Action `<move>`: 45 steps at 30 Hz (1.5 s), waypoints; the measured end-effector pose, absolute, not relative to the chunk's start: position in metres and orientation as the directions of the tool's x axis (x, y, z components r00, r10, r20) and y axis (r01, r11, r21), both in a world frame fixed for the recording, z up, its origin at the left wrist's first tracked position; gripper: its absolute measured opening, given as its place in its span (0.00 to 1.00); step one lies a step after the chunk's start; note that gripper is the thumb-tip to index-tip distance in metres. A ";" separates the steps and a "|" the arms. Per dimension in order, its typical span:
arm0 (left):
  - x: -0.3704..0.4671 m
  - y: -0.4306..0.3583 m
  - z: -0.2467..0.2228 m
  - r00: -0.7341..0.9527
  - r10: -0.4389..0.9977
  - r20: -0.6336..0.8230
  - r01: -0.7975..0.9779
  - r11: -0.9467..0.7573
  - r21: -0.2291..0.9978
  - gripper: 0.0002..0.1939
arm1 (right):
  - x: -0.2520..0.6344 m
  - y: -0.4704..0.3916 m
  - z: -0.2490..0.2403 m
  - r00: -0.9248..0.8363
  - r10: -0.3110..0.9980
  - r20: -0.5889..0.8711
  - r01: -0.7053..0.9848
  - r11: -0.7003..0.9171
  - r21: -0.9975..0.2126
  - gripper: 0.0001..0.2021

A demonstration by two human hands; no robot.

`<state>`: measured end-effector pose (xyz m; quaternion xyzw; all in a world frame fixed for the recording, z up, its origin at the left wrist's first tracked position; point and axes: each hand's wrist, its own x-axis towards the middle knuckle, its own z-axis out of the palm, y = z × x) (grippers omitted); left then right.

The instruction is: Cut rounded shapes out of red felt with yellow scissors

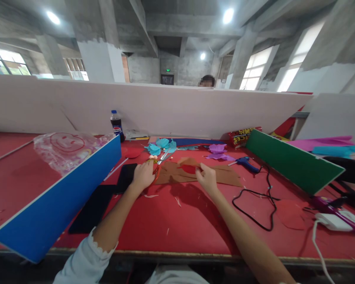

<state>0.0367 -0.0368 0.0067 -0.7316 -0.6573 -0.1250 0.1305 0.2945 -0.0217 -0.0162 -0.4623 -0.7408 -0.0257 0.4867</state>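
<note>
Holding scissors and a brown paper piece above a red table

Closed around the orange handles, the left hand (144,176) grips the scissors (162,158), whose metal blades point up and away to the right. The right hand (207,177) has its fingertips clamped on the brown paper piece (189,161), which lifts at a tilt over a wider brown paper sheet (173,176); a red patch shows just below the raised edge, though whether it is paper or tabletop cannot be told. The sheet lies on the red table (165,225), between the 2 hands and reaching past the right hand

Beyond the scissors sits a turquoise paper flower (162,146), and farther right, near the sheet, a purple paper flower (217,149). A blue glue gun (247,163) rests right of the sheet, a black cord looping near it. Left of the left hand lie 2 dark flat slabs, the nearer-to-hand slab just beside the wrist

Standing panels flank the work: a blue board (62,201) on the left, a green board (292,159) on the right. A Pepsi bottle (116,126) stands upright before the white partition (171,108), over which the top of a person's head (207,79) shows
</note>
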 end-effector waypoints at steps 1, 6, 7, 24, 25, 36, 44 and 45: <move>0.037 -0.037 0.007 0.106 0.933 0.345 0.994 -0.104 -0.025 0.19 | 0.296 -0.019 -0.017 -0.045 0.720 0.693 0.668 0.537 -0.515 0.10; 0.040 -0.039 0.008 0.118 0.958 0.263 0.993 -0.120 -0.008 0.17 | 0.303 -0.011 -0.019 -0.044 0.865 0.500 0.491 0.454 -0.743 0.11; 0.040 -0.039 0.009 0.125 0.958 0.258 0.992 -0.128 -0.005 0.17 | 0.303 -0.009 -0.019 -0.067 0.885 0.460 0.485 0.432 -0.761 0.11; 0.034 -0.037 0.008 -0.076 0.993 0.088 0.996 0.072 0.046 0.23 | 0.283 -0.021 -0.026 -0.445 0.892 0.074 -0.036 0.064 -0.997 0.11; 0.034 -0.037 0.009 -0.049 0.992 0.112 0.997 0.042 0.069 0.22 | 0.281 -0.023 -0.026 -0.468 0.881 0.070 -0.029 0.064 -0.998 0.11; 0.075 -0.052 0.000 0.429 0.900 0.082 0.340 -0.245 0.908 0.22 | 0.274 -0.043 -0.014 -0.694 0.718 0.048 0.025 0.091 -0.996 0.13; 0.084 -0.061 -0.003 0.375 0.927 0.016 0.314 -0.143 0.939 0.11 | 0.271 -0.042 -0.017 -0.697 0.717 0.031 0.053 0.095 -0.994 0.12; 0.084 -0.061 -0.002 0.355 0.934 0.038 0.322 -0.161 0.933 0.10 | 0.270 -0.043 -0.017 -0.698 0.715 0.035 0.048 0.096 -0.994 0.12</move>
